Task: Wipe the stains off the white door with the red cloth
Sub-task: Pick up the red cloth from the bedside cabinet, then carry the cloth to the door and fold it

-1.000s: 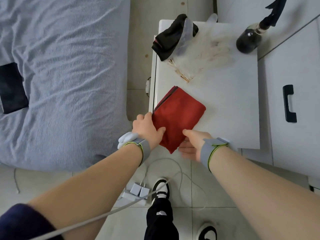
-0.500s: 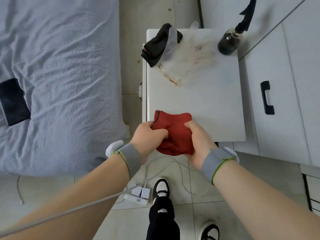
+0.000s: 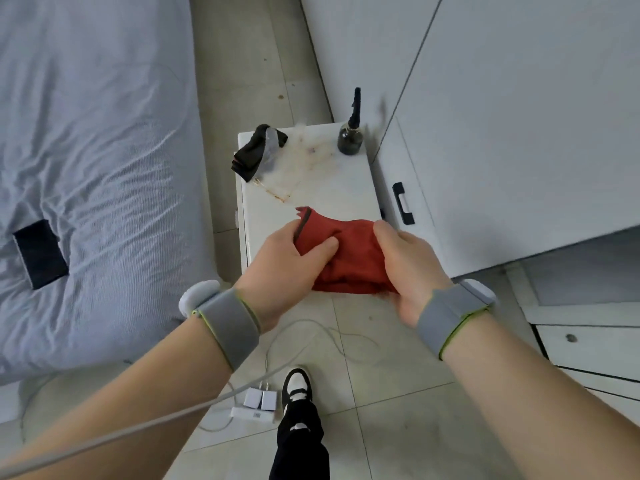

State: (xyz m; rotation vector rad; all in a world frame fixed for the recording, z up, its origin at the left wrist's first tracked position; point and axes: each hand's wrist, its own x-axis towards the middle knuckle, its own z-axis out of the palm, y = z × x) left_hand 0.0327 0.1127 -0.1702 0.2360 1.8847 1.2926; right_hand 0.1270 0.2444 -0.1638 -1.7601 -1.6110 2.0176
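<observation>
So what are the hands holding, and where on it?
Both hold the red cloth: the left hand grips its left edge, the right hand its right edge.

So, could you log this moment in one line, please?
left hand: grips red cloth | right hand: grips it | stains: unwiped

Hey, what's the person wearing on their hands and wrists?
Left hand and right hand are bare. The left wristband and right wristband are wide, grey, edged yellow-green, each with a white module. A grey cable runs along the left forearm.
</observation>
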